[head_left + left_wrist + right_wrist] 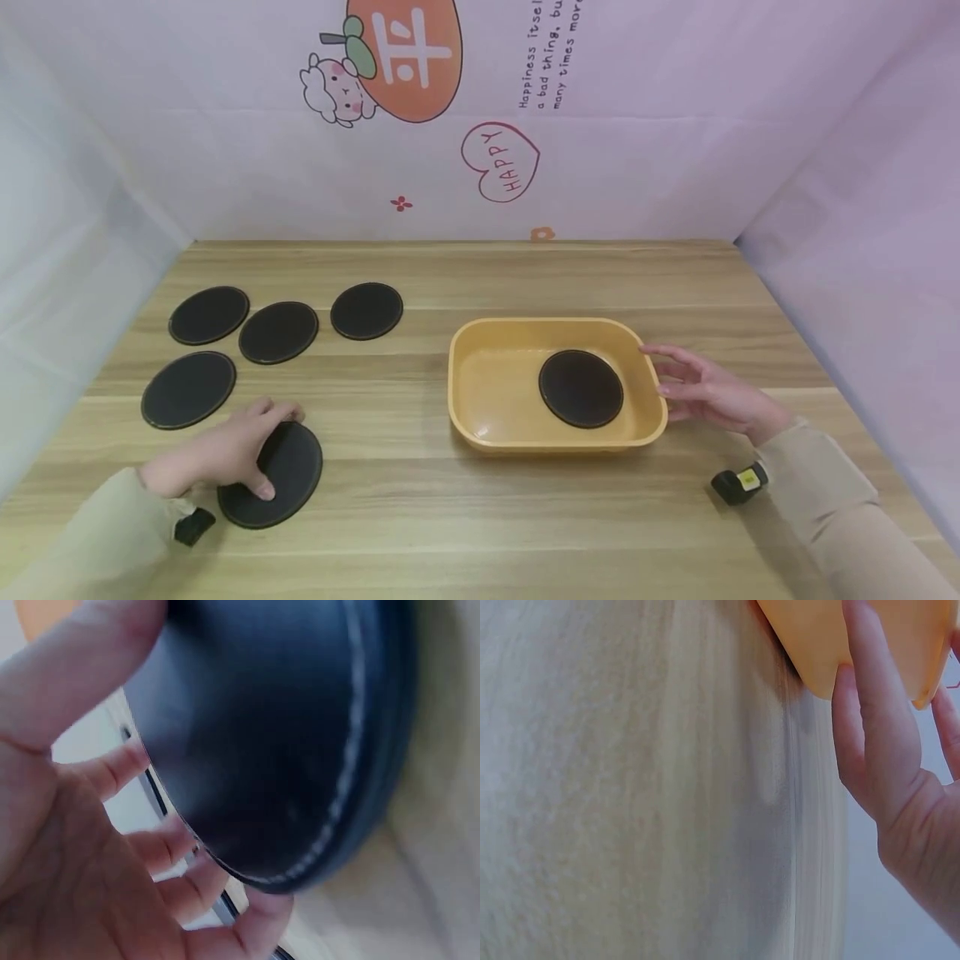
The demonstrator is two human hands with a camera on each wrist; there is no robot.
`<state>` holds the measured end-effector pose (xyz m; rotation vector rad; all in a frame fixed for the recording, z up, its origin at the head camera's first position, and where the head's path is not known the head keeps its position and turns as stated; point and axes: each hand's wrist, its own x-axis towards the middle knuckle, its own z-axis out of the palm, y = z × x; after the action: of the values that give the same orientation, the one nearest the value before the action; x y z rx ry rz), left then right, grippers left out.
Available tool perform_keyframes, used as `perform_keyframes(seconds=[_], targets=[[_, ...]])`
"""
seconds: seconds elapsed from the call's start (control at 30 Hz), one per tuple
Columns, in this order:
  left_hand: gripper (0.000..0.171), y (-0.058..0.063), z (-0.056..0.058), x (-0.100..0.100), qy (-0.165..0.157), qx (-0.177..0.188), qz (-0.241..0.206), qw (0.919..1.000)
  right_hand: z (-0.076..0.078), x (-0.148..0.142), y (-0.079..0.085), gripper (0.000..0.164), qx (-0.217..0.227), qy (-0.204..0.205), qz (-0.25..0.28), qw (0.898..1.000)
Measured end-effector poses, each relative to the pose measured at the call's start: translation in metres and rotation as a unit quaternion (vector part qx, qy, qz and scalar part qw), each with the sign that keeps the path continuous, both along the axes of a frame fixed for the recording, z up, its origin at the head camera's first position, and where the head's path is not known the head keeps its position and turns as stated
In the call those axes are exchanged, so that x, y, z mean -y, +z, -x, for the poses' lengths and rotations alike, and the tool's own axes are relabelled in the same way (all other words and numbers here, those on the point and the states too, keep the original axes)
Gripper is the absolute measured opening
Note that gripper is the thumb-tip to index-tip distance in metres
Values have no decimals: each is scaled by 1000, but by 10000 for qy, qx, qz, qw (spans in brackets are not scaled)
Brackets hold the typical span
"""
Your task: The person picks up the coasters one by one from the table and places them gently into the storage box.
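The left hand (234, 446) pinches a black coaster (296, 472) between thumb and fingers at the wood-grain table (480, 525), with four loose coasters (279, 333) lying beyond it. The right hand (708, 392), fingers loosely extended, touches the near end of a yellow tub (495, 392) holding another coaster (581, 388). Beyond both hands rises a white printed cloth (637, 167), with pale cloth walls (862, 217) on either side

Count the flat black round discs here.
6 flat black round discs: one in the left hand's grip, one inside the yellow rectangular tub, four on the wood-grain table beyond that hand. Any stacked beneath would be hidden.
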<state>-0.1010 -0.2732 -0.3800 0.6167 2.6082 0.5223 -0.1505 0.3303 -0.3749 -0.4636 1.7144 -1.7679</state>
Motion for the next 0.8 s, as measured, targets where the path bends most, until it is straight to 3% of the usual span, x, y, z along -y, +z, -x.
perform_keyframes(seconds=[0.13, 0.33, 0.57, 0.8], targets=[[72, 7, 12, 12, -142, 540, -356, 9978, 1, 0, 1, 52, -52, 35, 7, 10000], [41, 20, 29, 21, -252, 1557, -730, 9848, 0, 0, 1, 52, -42, 43, 0, 10000], [47, 20, 37, 32, -175, 2177, -1358, 9664, 0, 1, 2, 51, -27, -32, -72, 10000], [51, 18, 47, 43, -54, 2573, -1615, 9527, 1, 1, 3, 51, -11, -67, -142, 9999]])
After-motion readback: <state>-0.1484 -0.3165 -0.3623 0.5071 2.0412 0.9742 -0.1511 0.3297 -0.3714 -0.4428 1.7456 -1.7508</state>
